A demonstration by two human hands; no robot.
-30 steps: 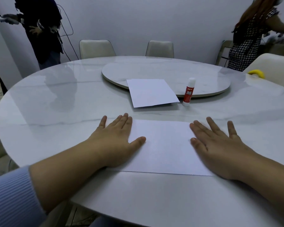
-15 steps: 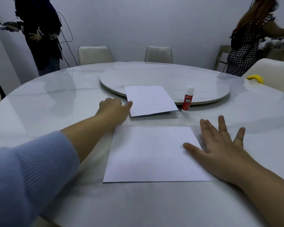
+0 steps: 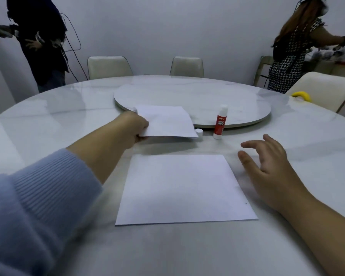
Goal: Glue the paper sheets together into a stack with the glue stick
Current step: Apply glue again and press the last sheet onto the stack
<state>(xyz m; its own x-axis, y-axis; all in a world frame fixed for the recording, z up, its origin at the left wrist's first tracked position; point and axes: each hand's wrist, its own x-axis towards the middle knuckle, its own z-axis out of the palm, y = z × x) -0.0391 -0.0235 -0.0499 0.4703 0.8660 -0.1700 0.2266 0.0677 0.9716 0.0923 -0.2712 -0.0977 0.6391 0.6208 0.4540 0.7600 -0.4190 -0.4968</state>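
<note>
I judge the job to be in its early part: no sheet lies on another yet, and I see no glue on any paper. One sheet (image 3: 185, 188) lies flat on the table (image 3: 48, 124) right in front of me, bare on its upper face as far as I can tell. My left hand (image 3: 133, 130) reaches out toward 11 o'clock and pinches the near left edge of the second sheet (image 3: 165, 121), which is lifted off the table with its shadow under it and hangs apart from the flat sheet. My right hand (image 3: 267, 168) hovers at 3 o'clock of the flat sheet, just beside its right edge, fingers spread and loosely bent, holding nothing. The glue stick (image 3: 220, 122) stands upright at 1 o'clock, near the rim of the turntable (image 3: 247, 108), untouched, and a small white cap (image 3: 199, 133) sits just beside it at its 9 o'clock, so I take it to be uncapped. Left to do, by my reckoning: pick up the stick, spread glue on the flat sheet, lay the held sheet squarely on top and press it down
</note>
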